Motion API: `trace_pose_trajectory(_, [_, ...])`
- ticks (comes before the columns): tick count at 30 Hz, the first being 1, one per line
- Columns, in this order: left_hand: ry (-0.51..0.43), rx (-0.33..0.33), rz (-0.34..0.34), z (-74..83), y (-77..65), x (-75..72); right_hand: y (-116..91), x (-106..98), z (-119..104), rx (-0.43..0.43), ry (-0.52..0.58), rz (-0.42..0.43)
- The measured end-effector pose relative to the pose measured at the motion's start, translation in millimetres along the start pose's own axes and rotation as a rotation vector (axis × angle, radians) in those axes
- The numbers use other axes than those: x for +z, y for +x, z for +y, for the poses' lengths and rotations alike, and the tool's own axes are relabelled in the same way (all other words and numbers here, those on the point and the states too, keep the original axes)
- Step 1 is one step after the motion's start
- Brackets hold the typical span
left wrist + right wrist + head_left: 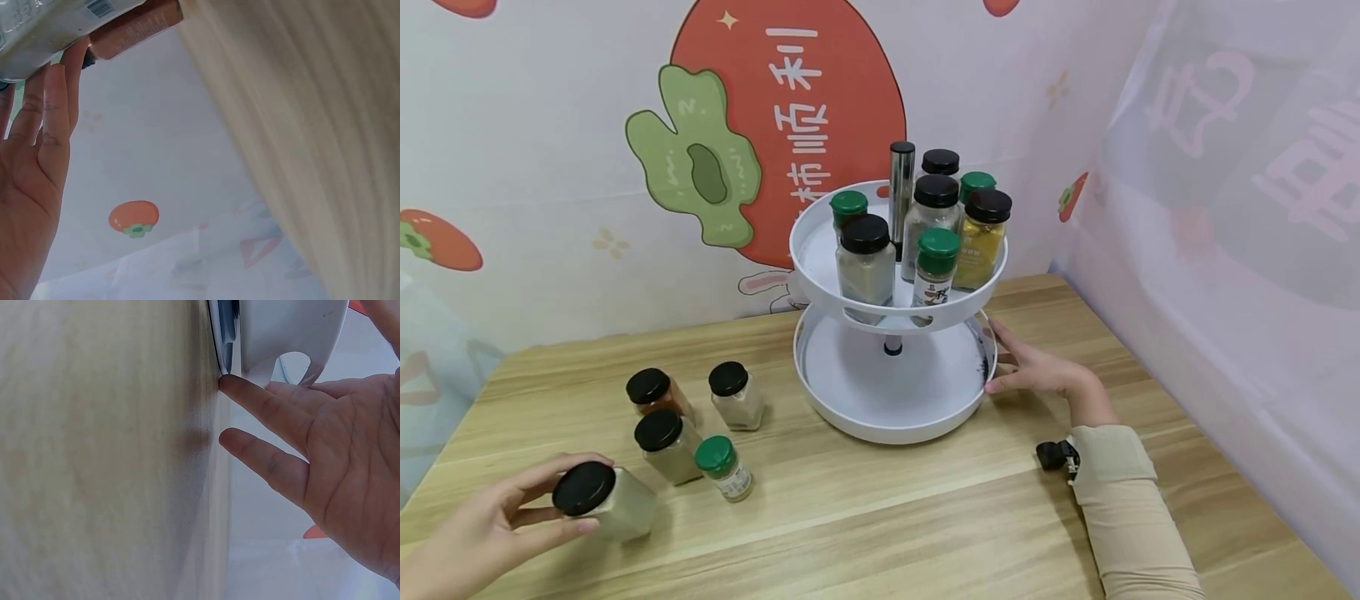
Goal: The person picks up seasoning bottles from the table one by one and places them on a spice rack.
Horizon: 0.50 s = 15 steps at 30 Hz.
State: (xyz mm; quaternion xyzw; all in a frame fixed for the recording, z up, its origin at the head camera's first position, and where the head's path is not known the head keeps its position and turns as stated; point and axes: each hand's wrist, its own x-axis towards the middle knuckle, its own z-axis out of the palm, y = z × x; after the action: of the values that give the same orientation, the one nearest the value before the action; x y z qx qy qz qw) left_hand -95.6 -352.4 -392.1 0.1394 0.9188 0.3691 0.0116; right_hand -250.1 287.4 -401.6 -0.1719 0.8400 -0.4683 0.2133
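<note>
One black-lidded jar [634, 507] at the near left of the surface [865, 517], pinched between thumb and fingers of the left hand [490, 525], close to the lid end. Contact between jar base and surface: impossible to tell. Probably modest in weight, with pale contents behind clear, flat-sided walls; stiff all over, with little give expected. Glass or hard plastic, uncertain which, so best treated as breakable. Likely slick on the walls, with corners helping against twisting. Best held across opposite flat sides, below the lid; riskier by the lid alone, in case of a loose thread.

Just beside it, a reddish jar [676, 403], a dull-coloured jar [677, 458], a pale jar [742, 408] and a smaller green-capped bottle [734, 483], probably easier to tip.

Right hand [1037, 371] at the right side of the lower tray [891, 433], fingers spread and fairly straight, touching the rim without any grip on a jar. Tray probably rigid, best steadied by that rim; gentle handling advisable, with jars and bottles crowded on the upper tray [812, 250].
</note>
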Motion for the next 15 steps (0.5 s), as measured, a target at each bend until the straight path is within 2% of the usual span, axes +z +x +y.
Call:
trace_pose_trajectory(5, [0.015,0.033,0.074,11.6,-1.2,-3.1,0,0,0,-0.001,0.001,-0.001])
trace_pose_trajectory(10, [-0.016,0.158,0.142,25.0,-1.5,-6.9,0,0,0,-0.001,0.005,-0.005])
trace_pose_trajectory(15, [-0.009,0.243,0.176,43.1,3.0,-13.4,0,0,0,-0.005,0.001,-0.003])
